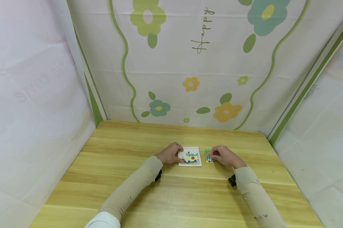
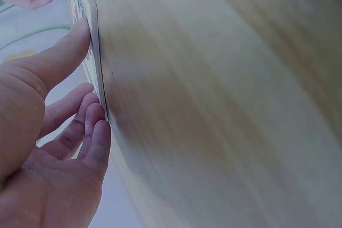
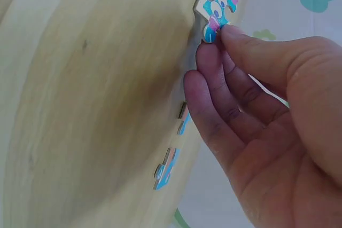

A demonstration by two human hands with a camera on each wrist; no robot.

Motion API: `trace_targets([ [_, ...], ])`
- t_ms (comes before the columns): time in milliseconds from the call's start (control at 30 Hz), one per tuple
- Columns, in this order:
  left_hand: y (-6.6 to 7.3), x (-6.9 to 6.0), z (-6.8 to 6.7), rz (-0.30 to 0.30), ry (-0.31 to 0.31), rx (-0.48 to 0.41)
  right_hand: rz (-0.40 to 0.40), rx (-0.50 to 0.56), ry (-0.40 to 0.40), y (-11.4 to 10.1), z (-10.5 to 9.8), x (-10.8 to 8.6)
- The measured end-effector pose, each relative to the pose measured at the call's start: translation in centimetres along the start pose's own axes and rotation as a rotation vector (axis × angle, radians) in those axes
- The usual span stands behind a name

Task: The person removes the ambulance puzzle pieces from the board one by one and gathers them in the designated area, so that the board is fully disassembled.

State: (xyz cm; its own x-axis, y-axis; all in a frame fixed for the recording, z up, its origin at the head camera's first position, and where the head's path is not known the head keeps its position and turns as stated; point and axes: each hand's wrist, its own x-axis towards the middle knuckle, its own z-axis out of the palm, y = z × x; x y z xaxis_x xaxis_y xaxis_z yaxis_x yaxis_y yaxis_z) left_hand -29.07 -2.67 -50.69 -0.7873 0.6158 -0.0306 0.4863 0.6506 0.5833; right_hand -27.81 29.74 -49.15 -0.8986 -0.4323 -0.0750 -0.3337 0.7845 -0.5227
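Note:
A square puzzle board with a white border and a yellow ambulance picture lies on the table. My left hand grips its left edge; in the left wrist view the thumb presses on its face and curled fingers meet its side. Just right of the board, my right hand pinches a blue jigsaw piece with cartoon eyes and a pink patch, between thumb and fingertips. Two more jigsaw pieces, one small and one larger, lie beyond the right hand's fingers.
The wooden table runs up to a flower-printed cloth at the back. Cloth walls stand on both sides. A green piece lies near the right hand's fingertips.

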Motion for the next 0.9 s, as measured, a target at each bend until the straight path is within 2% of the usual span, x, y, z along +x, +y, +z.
trace_targets([
  [233,-0.1,0.3,0.0,-0.018,-0.006,-0.006,0.015,-0.004,-0.013,0.1,0.1,0.3],
  [467,0.0,0.1,0.0,-0.013,-0.014,0.015,0.054,0.006,-0.029,0.1,0.3,0.5],
  [633,0.2,0.1,-0.1,-0.011,-0.029,0.031,0.049,0.008,-0.035,0.1,0.3,0.6],
  [900,0.8,0.3,-0.7,-0.010,-0.046,0.087,0.043,0.005,-0.060,-1.2,-0.8,1.5],
])
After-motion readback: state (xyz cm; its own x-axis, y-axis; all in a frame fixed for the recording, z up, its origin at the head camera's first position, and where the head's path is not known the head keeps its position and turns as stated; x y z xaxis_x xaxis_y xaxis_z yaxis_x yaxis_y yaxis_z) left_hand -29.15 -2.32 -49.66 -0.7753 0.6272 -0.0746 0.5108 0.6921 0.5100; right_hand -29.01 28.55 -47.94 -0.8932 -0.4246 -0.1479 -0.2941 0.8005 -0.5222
